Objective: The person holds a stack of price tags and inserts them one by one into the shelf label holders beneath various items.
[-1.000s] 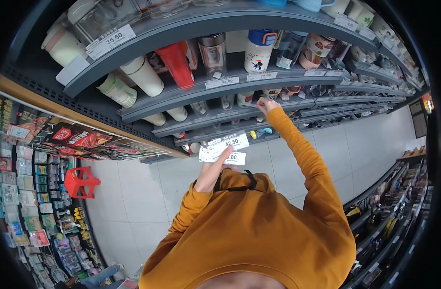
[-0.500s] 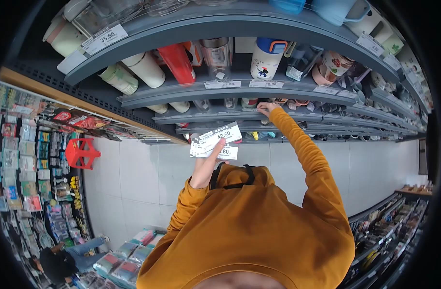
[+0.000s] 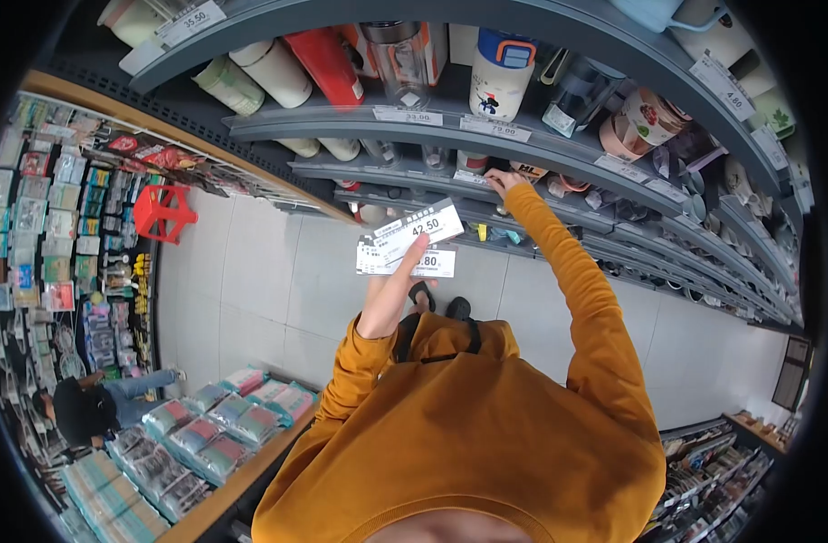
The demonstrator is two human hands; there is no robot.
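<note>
Several white price labels (image 3: pixel 437 223) are fanned out in my left hand (image 3: pixel 402 276), its thumb pressed on them; the top one reads 42.50. My right hand (image 3: pixel 502 181) reaches to the front edge of a lower shelf (image 3: pixel 414 174), its fingers pinched together beside a label strip. Whatever lies between those fingertips is too small to make out. Above the right hand, on the shelf over it, stand a white bottle with a blue lid (image 3: pixel 502 80), a clear glass bottle (image 3: pixel 398 68) and a red bottle (image 3: pixel 326 65).
A red stool (image 3: pixel 163 214) stands on the tiled floor (image 3: pixel 323 271) at the left. Racks of packaged goods (image 3: pixel 34 217) line the far left. At lower left are a display of packs (image 3: pixel 197 425) and a person in dark clothes (image 3: pixel 84 412). More shelving (image 3: pixel 713 480) is at lower right.
The view has turned and shifted, bringing the pack display and my shoes into sight. My left hand still holds the labels, and my right hand remains at the lower shelf edge.
</note>
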